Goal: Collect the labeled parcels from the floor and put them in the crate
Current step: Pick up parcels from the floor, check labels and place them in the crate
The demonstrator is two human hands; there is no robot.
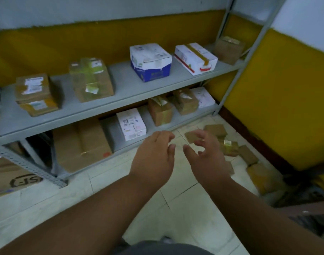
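1. On the tiled floor (185, 208) near the room's corner, small brown parcels (229, 144) lie scattered beside the yellow wall (279, 100), well apart from each other in places, touching in others.
2. Both bare arms reach forward over them. The left hand (153, 159) has loosely spread fingers and holds nothing.
3. The right hand (207, 153) has fingers curled as if about to pinch, also empty — it hovers in front of the nearest parcel, though blur makes contact hard to judge.
4. A grey metal shelf (120, 89) to the left carries larger boxes (150, 61) on two levels.
5. No crate is clearly visible; a dark shape at the lower right may be it.
6. The step appears to be the reach for a first parcel — next, the hands must lower, close around one, and lift it.
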